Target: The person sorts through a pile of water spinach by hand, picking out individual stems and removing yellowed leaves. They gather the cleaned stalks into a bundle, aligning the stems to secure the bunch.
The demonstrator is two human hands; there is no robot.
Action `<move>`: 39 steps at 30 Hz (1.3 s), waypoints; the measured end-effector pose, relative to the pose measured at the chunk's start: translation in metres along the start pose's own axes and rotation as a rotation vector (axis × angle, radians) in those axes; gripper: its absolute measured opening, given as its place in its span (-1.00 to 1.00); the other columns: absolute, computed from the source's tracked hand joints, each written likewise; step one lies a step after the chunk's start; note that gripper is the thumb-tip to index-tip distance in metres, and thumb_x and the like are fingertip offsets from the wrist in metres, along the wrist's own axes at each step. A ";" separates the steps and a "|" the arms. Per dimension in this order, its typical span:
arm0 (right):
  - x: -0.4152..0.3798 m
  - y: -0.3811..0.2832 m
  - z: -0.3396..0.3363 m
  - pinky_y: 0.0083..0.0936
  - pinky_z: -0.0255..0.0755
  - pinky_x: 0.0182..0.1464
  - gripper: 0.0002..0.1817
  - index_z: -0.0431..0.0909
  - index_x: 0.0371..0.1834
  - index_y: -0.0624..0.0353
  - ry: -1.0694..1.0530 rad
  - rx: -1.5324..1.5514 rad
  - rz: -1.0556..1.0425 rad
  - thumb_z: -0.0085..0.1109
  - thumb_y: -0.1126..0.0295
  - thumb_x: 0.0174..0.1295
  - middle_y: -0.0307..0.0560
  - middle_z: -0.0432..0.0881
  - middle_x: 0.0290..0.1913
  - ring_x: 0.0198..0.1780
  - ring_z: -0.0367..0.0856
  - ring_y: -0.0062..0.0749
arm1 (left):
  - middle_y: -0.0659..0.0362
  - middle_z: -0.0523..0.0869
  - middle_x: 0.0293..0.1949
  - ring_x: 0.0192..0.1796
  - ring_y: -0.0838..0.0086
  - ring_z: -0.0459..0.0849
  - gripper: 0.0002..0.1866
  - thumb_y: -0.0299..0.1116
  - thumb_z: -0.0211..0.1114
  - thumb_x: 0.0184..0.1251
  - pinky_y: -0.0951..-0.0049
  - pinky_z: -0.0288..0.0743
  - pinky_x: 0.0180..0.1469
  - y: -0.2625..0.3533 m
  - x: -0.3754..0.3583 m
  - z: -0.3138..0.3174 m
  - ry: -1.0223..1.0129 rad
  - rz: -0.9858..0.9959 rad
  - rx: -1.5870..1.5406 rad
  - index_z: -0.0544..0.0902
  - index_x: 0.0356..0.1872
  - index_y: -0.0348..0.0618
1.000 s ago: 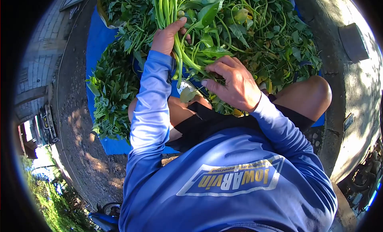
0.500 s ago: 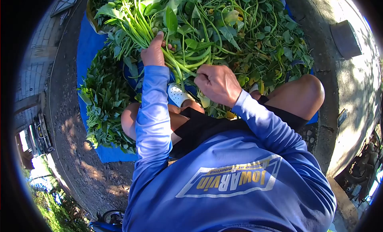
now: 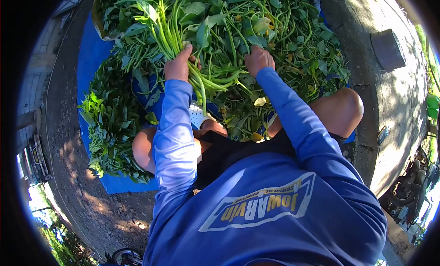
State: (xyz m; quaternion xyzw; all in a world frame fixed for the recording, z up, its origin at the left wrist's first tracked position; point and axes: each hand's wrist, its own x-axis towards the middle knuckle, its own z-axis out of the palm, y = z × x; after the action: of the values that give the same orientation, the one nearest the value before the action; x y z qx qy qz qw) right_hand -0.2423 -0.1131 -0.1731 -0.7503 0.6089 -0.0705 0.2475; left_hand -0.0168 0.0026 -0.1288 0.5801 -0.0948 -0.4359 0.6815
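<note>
My left hand (image 3: 178,67) is closed around a bunch of long green stems with leaves (image 3: 168,35), which look like water spinach. Their cut ends fan out below the fist, towards my lap. To the right, my right hand (image 3: 260,61) reaches into the big loose heap of leafy greens (image 3: 293,48). Its fingers are curled at the edge of the stems, and what they pinch is hidden behind the hand. A neater pile of leafy greens (image 3: 114,124) lies to the left of my knee.
Blue sheeting (image 3: 94,48) lies under the greens. A white clog (image 3: 197,116) is on my foot between the piles. On the right, a grey cylindrical block (image 3: 387,48) stands on a concrete ledge (image 3: 371,92). Dirt ground (image 3: 68,142) runs along the left.
My right hand has moved from the stem ends of the bunch up and away to the loose heap. My left hand keeps hold of the bunch. The view has shifted slightly.
</note>
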 end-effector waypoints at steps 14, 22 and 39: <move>-0.006 -0.004 -0.103 -0.66 0.47 -0.11 -0.59 0.69 0.31 0.19 -0.421 1.240 -0.134 0.36 0.31 0.46 -0.34 0.74 -0.12 -0.19 0.62 -0.68 | 0.16 0.81 -0.31 -0.46 0.44 0.70 -0.76 -0.36 0.59 0.26 0.37 0.57 -0.42 -0.032 0.014 -0.018 0.142 0.076 0.162 0.81 -0.13 -0.25; -0.055 -0.032 -0.134 -0.58 0.57 -0.05 -0.55 0.73 0.25 0.32 -0.034 0.852 -0.369 0.46 0.36 0.33 -0.24 0.75 -0.19 -0.20 0.66 -0.62 | 0.20 0.70 -0.52 -0.55 0.50 0.59 -0.81 -0.38 0.51 0.31 0.40 0.42 -0.47 -0.037 0.002 -0.004 0.049 0.145 0.180 0.77 -0.16 -0.27; -0.095 -0.057 -0.021 -0.03 0.60 0.08 -0.65 0.72 0.18 0.18 -0.121 0.123 -0.665 0.23 0.33 0.39 0.20 0.74 -0.12 -0.03 0.73 0.21 | 0.28 0.70 -0.40 -0.39 0.53 0.62 -0.57 0.02 0.65 0.26 0.43 0.49 -0.30 -0.076 0.005 0.005 -0.093 -0.027 0.046 0.78 -0.14 -0.13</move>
State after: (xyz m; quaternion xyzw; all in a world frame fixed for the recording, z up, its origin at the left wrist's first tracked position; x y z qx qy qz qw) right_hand -0.2241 -0.0215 -0.1107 -0.8942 0.3098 -0.1392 0.2915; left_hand -0.0531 -0.0004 -0.1955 0.5759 -0.1287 -0.4691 0.6570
